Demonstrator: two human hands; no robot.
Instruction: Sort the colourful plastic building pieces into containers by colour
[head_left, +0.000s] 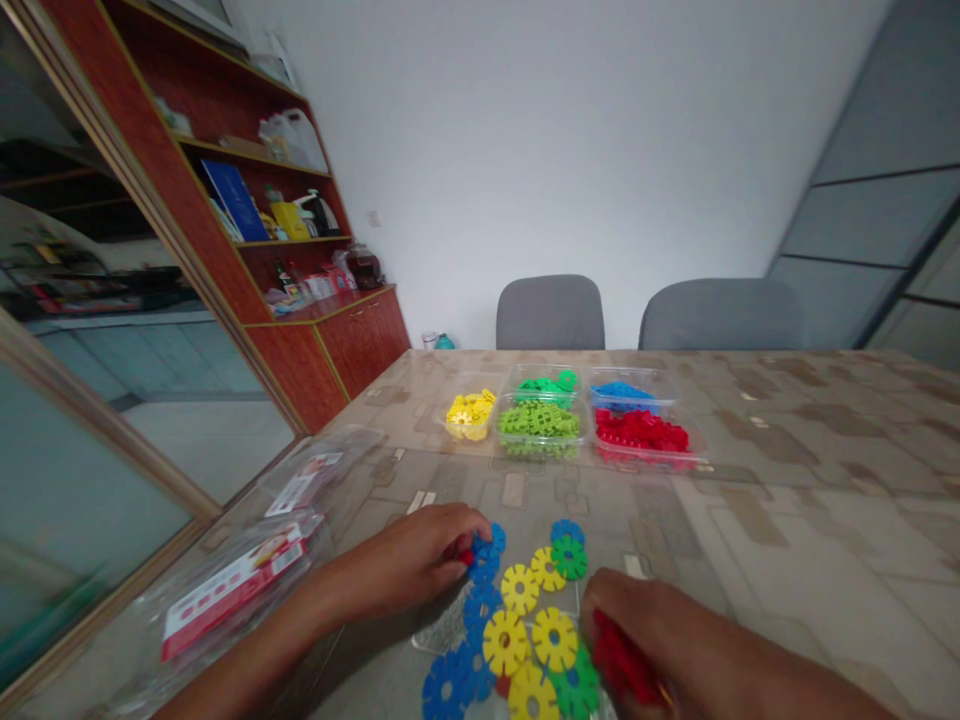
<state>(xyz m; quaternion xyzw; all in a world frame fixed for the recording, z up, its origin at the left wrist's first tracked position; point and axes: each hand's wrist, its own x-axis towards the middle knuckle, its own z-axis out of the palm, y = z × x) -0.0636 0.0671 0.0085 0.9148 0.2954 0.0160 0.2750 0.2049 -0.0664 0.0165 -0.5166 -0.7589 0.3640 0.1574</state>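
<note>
Flower-shaped notched plastic discs lie in front of me, partly joined: a run of blue discs (480, 607), a run of yellow discs (506, 642) and green discs (569, 557). My left hand (427, 550) is closed around a small red disc (467, 556), only its edge showing. Its fingertips touch the topmost blue discs. On the other side, my right hand (637, 620) is curled around several red discs (621, 660), beside the green and yellow ones. Its fingertips are mostly hidden. Under the pieces shows part of a clear plastic tray (429, 632).
Across the table stand clear tubs of yellow pieces (470, 412), light green pieces (538, 428), green pieces (547, 388), blue pieces (622, 396) and red pieces (643, 432). Clear packaging with labels (232, 590) lies at left. Two grey chairs (550, 313) stand beyond the table.
</note>
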